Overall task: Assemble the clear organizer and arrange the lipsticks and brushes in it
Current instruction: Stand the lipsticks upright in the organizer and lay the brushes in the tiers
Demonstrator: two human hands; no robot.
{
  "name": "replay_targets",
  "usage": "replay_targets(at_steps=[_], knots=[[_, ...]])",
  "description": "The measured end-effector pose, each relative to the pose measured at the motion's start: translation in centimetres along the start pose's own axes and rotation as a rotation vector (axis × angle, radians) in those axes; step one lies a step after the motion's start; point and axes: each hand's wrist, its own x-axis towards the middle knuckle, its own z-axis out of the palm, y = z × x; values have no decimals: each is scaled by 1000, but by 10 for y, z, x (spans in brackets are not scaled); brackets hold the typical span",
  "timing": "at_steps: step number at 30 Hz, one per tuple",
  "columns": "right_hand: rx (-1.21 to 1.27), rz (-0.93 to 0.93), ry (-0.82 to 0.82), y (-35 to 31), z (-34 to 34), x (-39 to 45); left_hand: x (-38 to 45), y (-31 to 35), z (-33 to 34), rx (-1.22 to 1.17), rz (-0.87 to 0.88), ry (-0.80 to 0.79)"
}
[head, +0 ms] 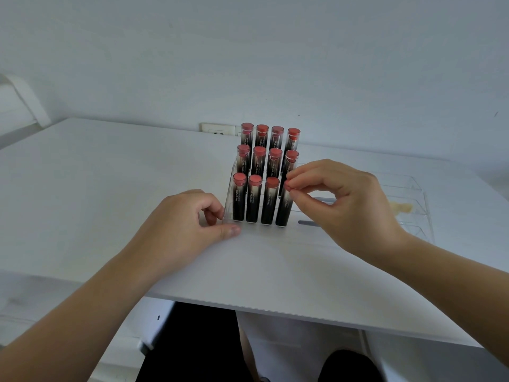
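The right hand (341, 199) pinches the front-right lipstick (283, 208) in the organizer (230, 199), hiding its cap. Left hand (181, 224) fingers curl against the organizer's left wall; whether they actually grip is unclear.

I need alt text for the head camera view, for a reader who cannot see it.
A right hand pinches the top of the front-right lipstick in a clear tiered organizer holding twelve upright lipsticks, three rows of four. The left hand touches the organizer's front-left corner on a white table.
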Motion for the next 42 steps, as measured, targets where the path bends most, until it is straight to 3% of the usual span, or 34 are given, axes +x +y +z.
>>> replay_targets(at_steps=[13, 17, 19, 22, 28, 33, 42], knots=[[-39, -56, 37, 2, -5, 0, 0, 0, 0, 11, 1, 2], [-108, 34, 36, 7, -27, 8, 0, -1, 0, 9, 11, 2], [-126, 172, -53, 13, -44, 17, 0, -1, 0, 2, 10, 1], [-227, 305, -331, 24, -62, 34, 0, -1, -1, -8, 9, -6], [-573, 219, -775, 25, -58, 58, -4, 6, -3, -39, 12, 6], [-680, 152, -851, 29, -58, 66, -4, 6, -3, -44, 4, 2], [-747, 276, -979, 32, -81, 61, -3, 5, -3, -40, 2, 2]])
